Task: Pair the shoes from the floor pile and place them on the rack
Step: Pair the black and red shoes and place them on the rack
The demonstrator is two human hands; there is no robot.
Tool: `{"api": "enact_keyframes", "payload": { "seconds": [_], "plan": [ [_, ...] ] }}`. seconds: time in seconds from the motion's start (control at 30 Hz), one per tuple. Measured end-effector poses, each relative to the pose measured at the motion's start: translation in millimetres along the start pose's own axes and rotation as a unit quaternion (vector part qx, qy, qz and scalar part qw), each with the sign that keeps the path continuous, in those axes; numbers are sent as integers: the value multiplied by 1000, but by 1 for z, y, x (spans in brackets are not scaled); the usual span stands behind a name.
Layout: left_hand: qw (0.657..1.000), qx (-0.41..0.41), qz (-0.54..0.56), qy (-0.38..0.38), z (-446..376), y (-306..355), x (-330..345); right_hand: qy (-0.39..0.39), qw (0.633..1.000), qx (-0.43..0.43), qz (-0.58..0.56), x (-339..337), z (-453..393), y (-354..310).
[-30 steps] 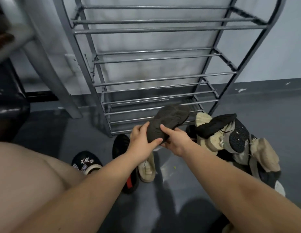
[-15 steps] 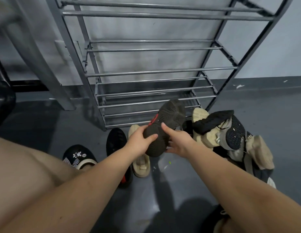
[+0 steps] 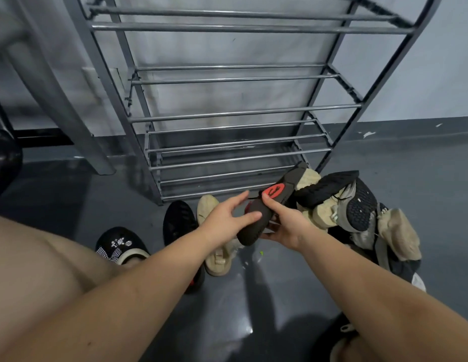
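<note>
Glossy grey floor, pale wall behind. Item: metal rack, grey tubular bars, tiers bare, top cut off by the frame. Item: dark knit shoe with red-orange insole patch, held tilted above the floor in front of the lowest tier; right hand grasps it from beneath, thumb on the patch; left hand rests straight fingers on its side. Item: floor pile at right, beige and black shoes tangled, individual pairs hard to separate. Item: black shoe and beige shoe, side by side, partly hidden by the left forearm.
</note>
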State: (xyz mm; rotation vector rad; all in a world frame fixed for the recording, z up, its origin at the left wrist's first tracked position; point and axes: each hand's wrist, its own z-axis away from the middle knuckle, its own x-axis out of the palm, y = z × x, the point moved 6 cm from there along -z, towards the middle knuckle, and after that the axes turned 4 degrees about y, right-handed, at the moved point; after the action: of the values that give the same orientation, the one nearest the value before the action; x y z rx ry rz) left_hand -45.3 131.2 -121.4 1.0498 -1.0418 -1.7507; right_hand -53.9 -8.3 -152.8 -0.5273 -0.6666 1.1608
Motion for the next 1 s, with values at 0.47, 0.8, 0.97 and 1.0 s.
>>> {"api": "enact_keyframes", "payload": {
  "seconds": [0.47,0.8,0.97,1.0],
  "plan": [
    [990,-131,43,-1,11,-30,8,-26,999,-20,37,-6,-1,11],
    [950,-268,151,-50,1,-69,13,-20,990,49,130,-21,-25,30],
    [935,-321,140,-56,-14,-97,28,-1,983,74,165,-31,-44,43],
    [934,-325,136,-59,-17,-101,30,4,981,82,176,-33,-48,47]
  ]
}}
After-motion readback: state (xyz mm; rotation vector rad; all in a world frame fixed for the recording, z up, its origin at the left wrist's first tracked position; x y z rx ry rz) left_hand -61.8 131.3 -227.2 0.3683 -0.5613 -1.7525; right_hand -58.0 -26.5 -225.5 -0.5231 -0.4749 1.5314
